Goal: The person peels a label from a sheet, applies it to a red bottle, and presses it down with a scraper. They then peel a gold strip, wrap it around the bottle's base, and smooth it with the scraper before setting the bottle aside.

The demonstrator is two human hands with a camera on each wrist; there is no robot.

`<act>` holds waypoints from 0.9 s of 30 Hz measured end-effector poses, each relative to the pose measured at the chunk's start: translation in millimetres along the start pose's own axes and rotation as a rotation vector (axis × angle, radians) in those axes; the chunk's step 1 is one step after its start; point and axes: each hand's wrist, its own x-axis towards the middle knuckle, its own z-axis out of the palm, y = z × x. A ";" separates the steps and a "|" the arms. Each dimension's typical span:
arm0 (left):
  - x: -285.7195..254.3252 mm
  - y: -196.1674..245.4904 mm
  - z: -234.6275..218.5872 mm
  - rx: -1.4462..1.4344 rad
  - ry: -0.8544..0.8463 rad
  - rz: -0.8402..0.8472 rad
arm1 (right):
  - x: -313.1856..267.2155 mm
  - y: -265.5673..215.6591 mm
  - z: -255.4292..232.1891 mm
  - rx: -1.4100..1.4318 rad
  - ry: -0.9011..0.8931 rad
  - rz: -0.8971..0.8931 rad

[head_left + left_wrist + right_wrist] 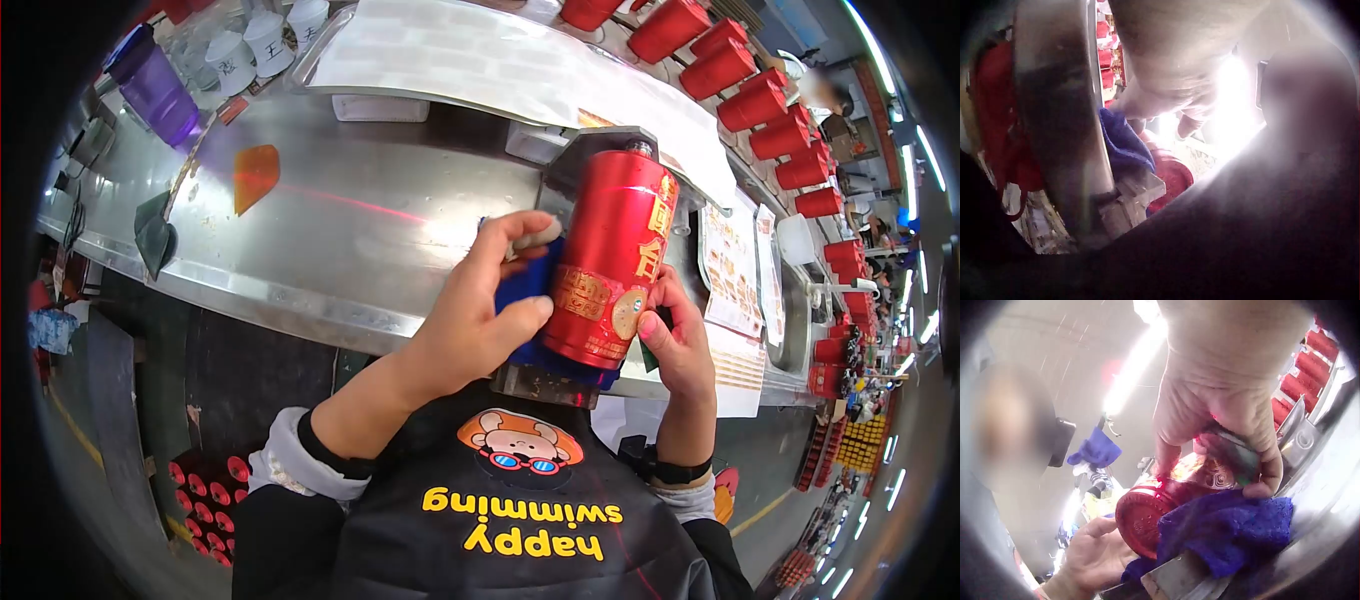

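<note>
A red bottle [610,250] with gold characters and a patterned label lies tilted on a blue cloth [515,295] over a metal stand [548,385]. My left hand [465,310] holds a small white wad [538,236] in its curled fingers, with the thumb at the bottle's label. On the other side, my right hand [685,345] has its thumb near the round gold emblem [628,312]. The right wrist view shows this hand gripping a dark green flat piece [1244,464] above the bottle's ridged red base [1142,522]. In the left wrist view, glare hides much of the hand.
On the steel table [330,210] lie an orange flat piece [256,178] and, at its edge, a dark green one [155,235]. A purple bottle [155,90] and white cups [265,45] stand at the back left. Red containers [750,100] line the back right.
</note>
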 end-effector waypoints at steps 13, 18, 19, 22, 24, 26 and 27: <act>27.1 17.6 0.9 -0.314 0.048 -0.257 | 0.1 1.0 -1.0 -0.011 -0.012 -0.021; 27.8 7.0 2.2 -0.191 0.047 -0.177 | -0.3 1.4 -1.8 0.000 -0.018 -0.017; 28.4 6.7 1.8 -0.177 0.039 -0.185 | -0.4 2.4 -2.1 -0.004 -0.017 -0.019; 33.2 7.2 -0.4 -0.147 0.030 -0.193 | 0.9 4.0 -1.8 -0.029 -0.015 -0.044; 35.7 8.0 0.0 -0.142 0.041 -0.188 | 1.5 3.5 -1.6 -0.034 -0.017 -0.050; 37.3 8.9 -3.3 -0.124 0.020 -0.234 | 1.2 1.8 -1.8 -0.025 -0.020 -0.038; 37.7 9.4 -4.9 -0.114 0.005 -0.257 | 1.0 1.7 -1.8 -0.020 -0.020 -0.034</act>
